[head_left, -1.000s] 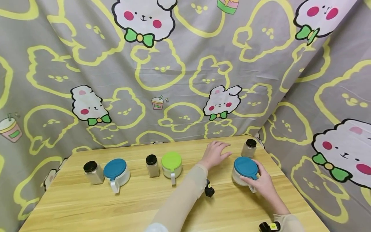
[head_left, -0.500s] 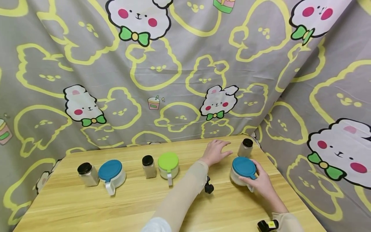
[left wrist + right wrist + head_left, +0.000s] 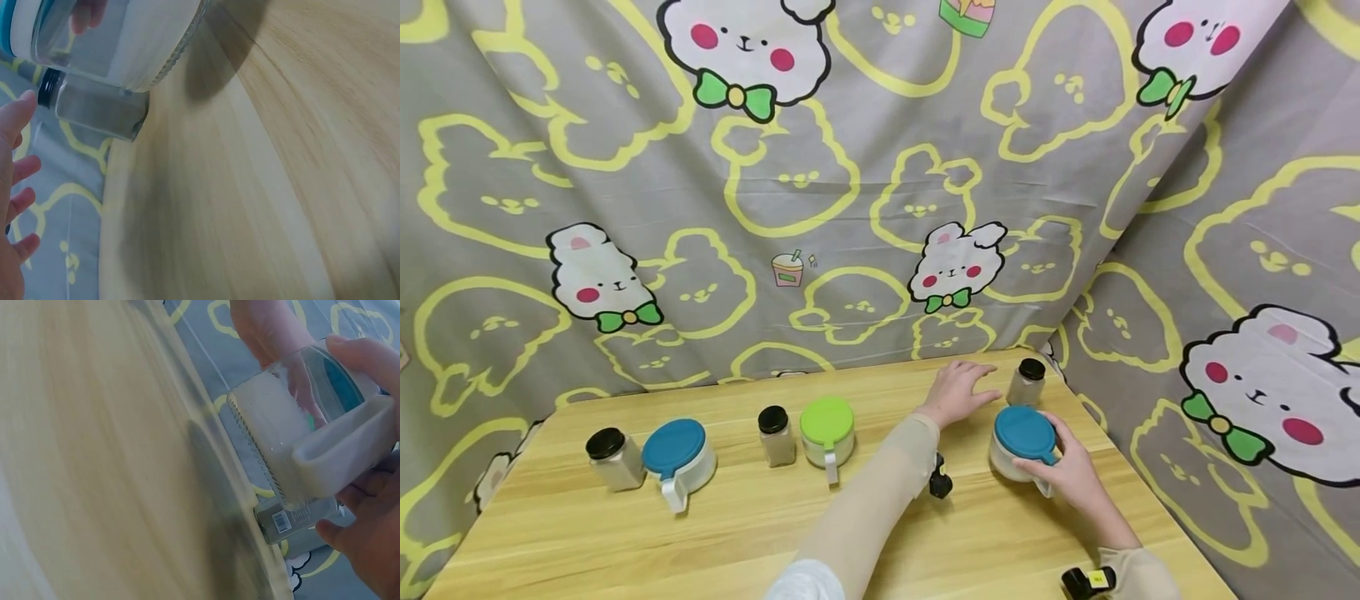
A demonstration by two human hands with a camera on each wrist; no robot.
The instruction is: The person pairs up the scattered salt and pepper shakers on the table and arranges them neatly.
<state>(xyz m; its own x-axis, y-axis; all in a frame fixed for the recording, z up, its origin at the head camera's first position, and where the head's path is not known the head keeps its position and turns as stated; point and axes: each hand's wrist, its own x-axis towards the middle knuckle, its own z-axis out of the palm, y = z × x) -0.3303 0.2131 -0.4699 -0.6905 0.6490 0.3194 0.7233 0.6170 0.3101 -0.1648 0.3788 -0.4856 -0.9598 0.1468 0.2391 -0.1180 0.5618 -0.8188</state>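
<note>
My right hand [image 3: 1071, 471] grips a glass seasoning jar [image 3: 1024, 442] with a blue lid and white handle, at the table's right. In the right wrist view, curtain shows between the held jar [image 3: 269, 434] and the table edge, so its base is slightly raised. White contents show through the glass. My left hand [image 3: 957, 393] hovers just left of it, fingers spread, holding nothing; the left wrist view shows these fingers [image 3: 24, 199] apart from the jar [image 3: 119, 44]. Behind stands a small black-capped jar [image 3: 1027, 383], its label visible in the right wrist view.
On the wooden table [image 3: 737, 542] stand a green-lidded jar [image 3: 827, 429], a black-capped jar [image 3: 777, 437], another blue-lidded jar [image 3: 679, 454] and another black-capped jar [image 3: 615, 460] farther left. A patterned curtain [image 3: 850, 208] hangs along the back and right side.
The head view has swung slightly right, shifting the table things leftward in it. My left hand is a little nearer the held jar. My right hand keeps its grip.
</note>
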